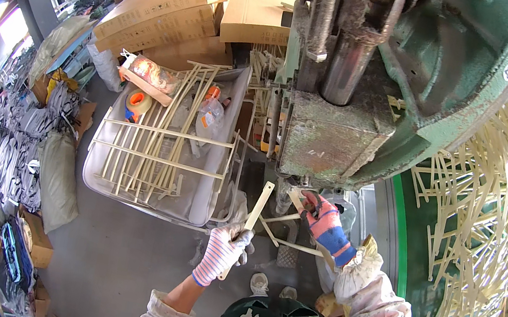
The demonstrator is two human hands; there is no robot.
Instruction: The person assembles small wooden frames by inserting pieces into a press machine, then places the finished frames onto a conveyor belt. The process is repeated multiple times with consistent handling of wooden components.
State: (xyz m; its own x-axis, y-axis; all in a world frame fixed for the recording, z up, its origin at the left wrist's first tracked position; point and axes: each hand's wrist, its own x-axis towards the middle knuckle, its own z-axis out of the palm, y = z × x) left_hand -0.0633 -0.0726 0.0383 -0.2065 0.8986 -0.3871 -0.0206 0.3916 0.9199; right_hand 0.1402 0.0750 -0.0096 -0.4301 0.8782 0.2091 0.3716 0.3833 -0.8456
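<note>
My left hand, in a striped knit glove, is closed around a flat cream strip. The strip tilts up and away, with small holes near its ends. My right hand, in an orange and blue glove, pinches a second cream strip whose end lies just below the head of a green machine press. Its fingers partly cover this strip. Between the hands, more cream strips lie lower down, under the press head.
Left of the press stands a pale plastic bin with cream strips, an orange tape roll and a clear bag. Cardboard boxes are stacked behind. A large heap of cream strips lies at right. Grey bundles are piled far left.
</note>
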